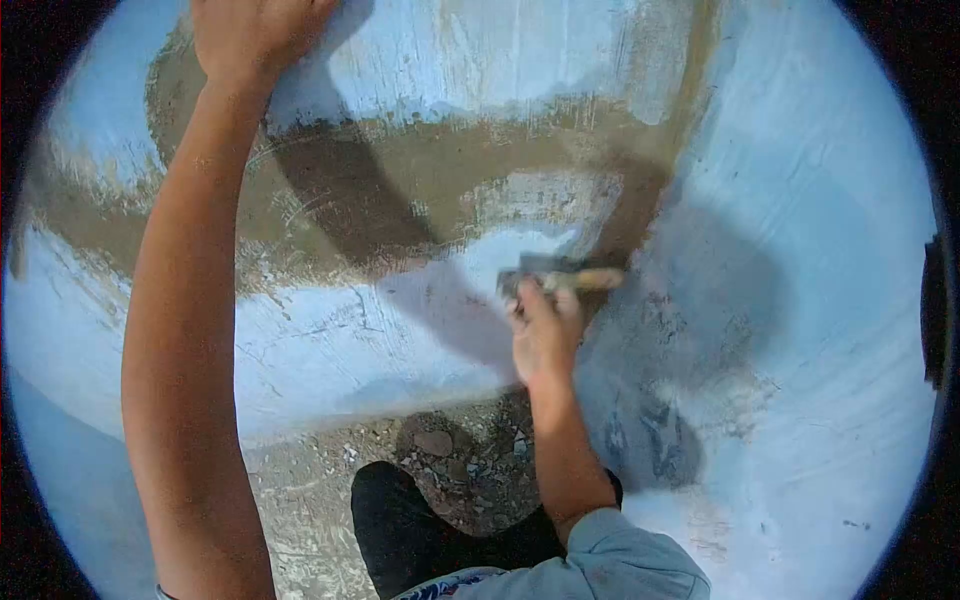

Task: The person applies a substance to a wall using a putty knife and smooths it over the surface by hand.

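My right hand [546,330] is closed around a trowel [598,280] at the corner where two walls meet. The tool is smeared by motion; its pale, wood-coloured handle end points right and a dark grey metal part shows above my fingers. It overlaps the lower edge of a brown plaster patch [390,175] on the pale blue wall [330,335]. At the upper left, my left hand [258,38] is raised high by the wall, with its fingers cut off by the top of the view.
The side wall [820,300] rises close on the right, with rough patches low down. Rubble and flakes lie on the dirt floor [310,500] at the wall's foot. My dark-trousered knee [385,510] is close to it. A brown strip runs up the corner.
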Tool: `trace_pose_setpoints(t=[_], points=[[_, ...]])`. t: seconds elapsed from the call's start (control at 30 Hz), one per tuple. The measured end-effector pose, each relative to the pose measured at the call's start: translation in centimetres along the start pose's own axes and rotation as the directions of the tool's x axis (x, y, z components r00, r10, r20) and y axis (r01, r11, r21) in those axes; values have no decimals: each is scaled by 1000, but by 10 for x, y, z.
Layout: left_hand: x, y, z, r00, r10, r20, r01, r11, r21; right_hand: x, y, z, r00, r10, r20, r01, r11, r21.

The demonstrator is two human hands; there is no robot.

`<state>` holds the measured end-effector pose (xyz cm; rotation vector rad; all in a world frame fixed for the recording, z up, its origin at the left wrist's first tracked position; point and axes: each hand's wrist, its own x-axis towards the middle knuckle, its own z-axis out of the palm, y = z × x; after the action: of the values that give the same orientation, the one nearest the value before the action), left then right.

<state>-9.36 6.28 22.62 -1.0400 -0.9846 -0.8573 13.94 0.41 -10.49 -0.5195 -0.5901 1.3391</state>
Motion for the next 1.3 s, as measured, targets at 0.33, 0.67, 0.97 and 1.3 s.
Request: trace_pose_setpoints(t=[0.33, 0.67, 0.97, 1.3], points=[[-1, -2, 4, 1000, 16, -23, -16, 1000, 12, 80, -47, 35, 864, -496, 91, 436, 643, -630], [-1, -4, 8, 997, 36, -70, -36, 999, 2, 74, -2, 51, 680, -649, 341, 726, 531, -437], [-1, -1, 3, 999, 34, -36, -35, 999, -26, 71, -32, 49, 689, -698, 196, 662, 496, -562], [1, 2, 0, 1000, 16, 18, -17, 999, 27, 82, -24, 45, 706, -653, 272, 696, 571, -435]])
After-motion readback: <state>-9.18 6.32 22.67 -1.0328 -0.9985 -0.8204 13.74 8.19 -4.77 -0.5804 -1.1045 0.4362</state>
